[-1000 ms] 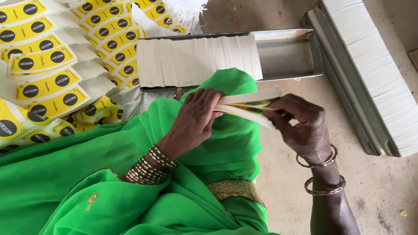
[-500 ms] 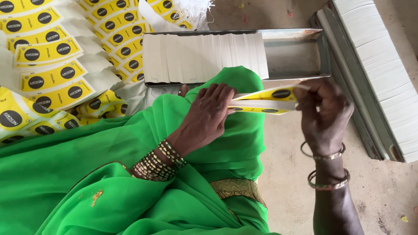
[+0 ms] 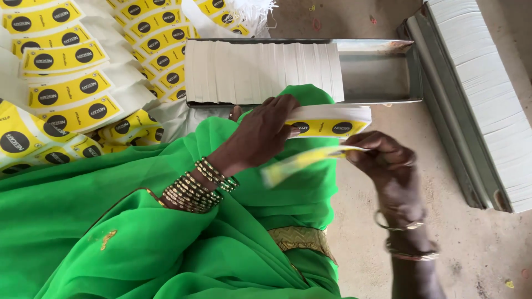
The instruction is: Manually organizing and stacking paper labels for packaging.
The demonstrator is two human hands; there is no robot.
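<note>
Over the green lap, both hands work a stack of yellow labels.

Nearest, green cloth (image 3: 138,238) covers the lap; bangles (image 3: 194,185) on the left wrist, two bracelets (image 3: 402,238) on the right. Left hand (image 3: 260,135) lies on the stack (image 3: 330,120), fingers curled over its near end, pinning it against the knee. Right hand (image 3: 382,160) sits just below the stack, fingers pinched narrow on one loose label (image 3: 302,160), which is blurred and tilts down toward the left. Beyond the hands, a metal tray (image 3: 382,72) rests on the floor, its left part packed with white card edges (image 3: 260,71), right part bare. Far left, spread yellow labels (image 3: 66,91) with black circles. Far right, a long white pile (image 3: 487,94) runs along the floor.
</note>
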